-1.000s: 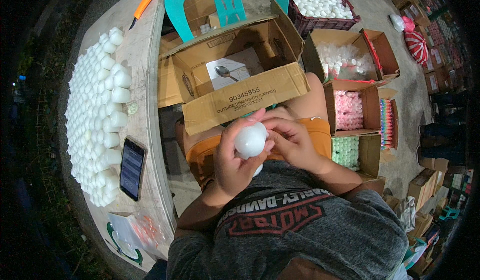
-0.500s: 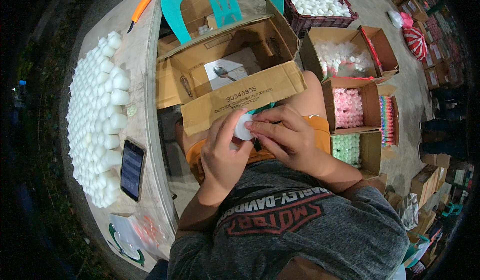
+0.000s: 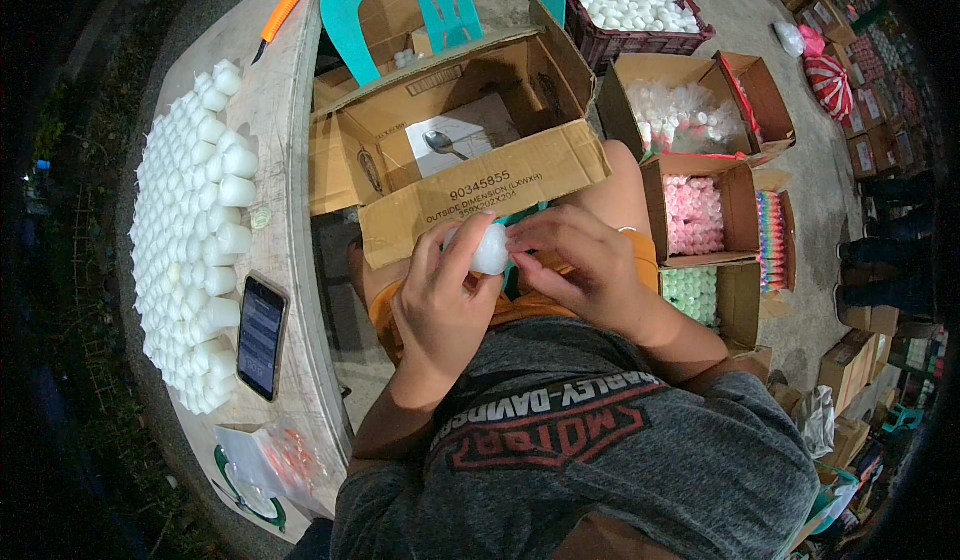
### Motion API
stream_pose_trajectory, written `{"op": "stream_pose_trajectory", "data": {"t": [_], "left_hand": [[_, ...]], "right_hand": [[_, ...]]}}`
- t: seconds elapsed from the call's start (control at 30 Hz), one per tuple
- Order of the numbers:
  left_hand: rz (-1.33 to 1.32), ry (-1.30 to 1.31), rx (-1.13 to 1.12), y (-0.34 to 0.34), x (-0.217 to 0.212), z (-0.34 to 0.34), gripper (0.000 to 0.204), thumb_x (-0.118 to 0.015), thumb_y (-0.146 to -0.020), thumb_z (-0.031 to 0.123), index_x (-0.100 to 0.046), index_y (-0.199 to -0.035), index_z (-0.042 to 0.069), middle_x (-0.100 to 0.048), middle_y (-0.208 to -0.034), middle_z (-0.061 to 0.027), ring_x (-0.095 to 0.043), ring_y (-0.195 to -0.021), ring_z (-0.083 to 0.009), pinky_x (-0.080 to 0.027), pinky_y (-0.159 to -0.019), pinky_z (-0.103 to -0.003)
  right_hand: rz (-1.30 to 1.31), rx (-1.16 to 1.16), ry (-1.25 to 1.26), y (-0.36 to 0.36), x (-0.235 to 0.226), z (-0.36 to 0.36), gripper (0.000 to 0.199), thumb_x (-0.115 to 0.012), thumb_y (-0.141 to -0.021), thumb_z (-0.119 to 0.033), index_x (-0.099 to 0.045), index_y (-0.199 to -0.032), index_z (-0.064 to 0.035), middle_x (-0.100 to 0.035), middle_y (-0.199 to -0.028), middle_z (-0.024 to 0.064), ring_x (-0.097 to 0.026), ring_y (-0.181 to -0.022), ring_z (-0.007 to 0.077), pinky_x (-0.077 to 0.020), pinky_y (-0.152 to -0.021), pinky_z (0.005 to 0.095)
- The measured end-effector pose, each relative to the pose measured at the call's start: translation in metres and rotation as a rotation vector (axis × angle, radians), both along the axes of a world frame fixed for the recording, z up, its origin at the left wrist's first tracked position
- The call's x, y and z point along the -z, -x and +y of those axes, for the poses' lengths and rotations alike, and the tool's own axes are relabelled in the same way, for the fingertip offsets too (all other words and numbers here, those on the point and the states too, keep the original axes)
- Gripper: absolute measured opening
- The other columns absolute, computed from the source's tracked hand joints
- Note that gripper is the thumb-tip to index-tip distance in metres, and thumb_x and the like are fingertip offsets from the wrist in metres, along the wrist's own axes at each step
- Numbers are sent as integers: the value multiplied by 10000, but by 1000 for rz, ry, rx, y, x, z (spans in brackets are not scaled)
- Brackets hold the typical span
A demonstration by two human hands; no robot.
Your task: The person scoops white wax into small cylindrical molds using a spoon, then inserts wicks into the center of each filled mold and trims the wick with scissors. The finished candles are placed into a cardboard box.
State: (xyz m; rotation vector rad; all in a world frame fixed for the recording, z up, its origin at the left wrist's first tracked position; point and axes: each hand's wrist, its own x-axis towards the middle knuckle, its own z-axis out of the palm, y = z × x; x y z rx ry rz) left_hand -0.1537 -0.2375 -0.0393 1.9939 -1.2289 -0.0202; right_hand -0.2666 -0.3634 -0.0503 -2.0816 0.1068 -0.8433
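Over my lap, my left hand is closed around a small white candle, its fingers and thumb wrapped about the sides. From the right, my right hand has its bent fingertips and thumb at the candle's right edge. What lies between those fingertips is too small to make out. Just beyond both hands stands an open cardboard box; a metal spoon lies inside it on a white sheet.
On the left, a table bears rows of white candles, a phone, an orange-handled cutter and a plastic bag. A teal chair, a maroon crate and a box of pink pieces stand beyond and right.
The candle has turned in my left hand and shows a rounder side. My right fingers have shifted slightly right, from its face to its edge.
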Motion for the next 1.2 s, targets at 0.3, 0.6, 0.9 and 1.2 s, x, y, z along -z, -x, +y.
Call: {"op": "stream_pose_trajectory", "data": {"t": [0.3,0.6,0.9,1.2], "left_hand": [[-195,-100,-15,0,1,3,478,-688,-641,24,-625,-1082,195,-582,-981,-74,-624,-812,-260,-504,-668,-349],[-289,-95,1,0,5,0,494,-701,-637,64,-606,-1104,192,-550,-980,-82,-618,-777,-263,-504,-631,-353],[-180,-85,-36,0,2,0,500,-703,-627,27,-623,-1089,201,-582,-962,-69,-629,-772,-252,-509,-613,-339],[-219,-92,-54,-1,-1,1,476,-715,-661,60,-603,-1105,189,-574,-963,-72,-623,-763,-245,-509,-621,-334]], "right_hand": [[86,-86,27,-1,-1,-10,208,-695,-687,-48,-533,-815,-18,-560,-818,123,-580,-734,296,-481,-613,355],[187,22,119,-4,2,-7,222,-671,-698,-58,-505,-843,-32,-518,-766,95,-542,-688,273,-427,-609,349],[116,-64,-107,-1,1,-9,213,-676,-741,-50,-517,-880,-19,-552,-859,114,-593,-748,263,-490,-655,315],[87,-119,-110,-3,4,-12,161,-675,-744,-26,-567,-863,-15,-588,-863,105,-598,-822,230,-481,-732,309]]}}
